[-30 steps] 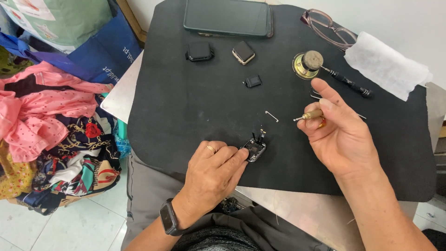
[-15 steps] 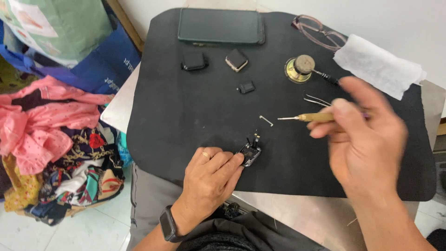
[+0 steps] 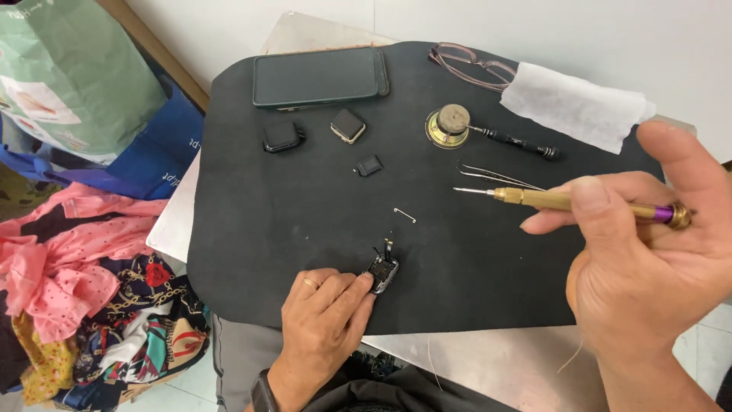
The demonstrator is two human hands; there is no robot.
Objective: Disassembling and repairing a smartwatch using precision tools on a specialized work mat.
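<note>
On our black mat our left hand pinches the opened watch body steady, while our right hand pinches a brass screwdriver raised clear above.

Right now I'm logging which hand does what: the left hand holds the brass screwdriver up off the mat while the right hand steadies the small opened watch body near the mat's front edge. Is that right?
Not quite: the hands are swapped. In the head view the right hand holds the brass screwdriver up off the black mat, and the left hand steadies the small opened watch body near the mat's front edge.
</note>
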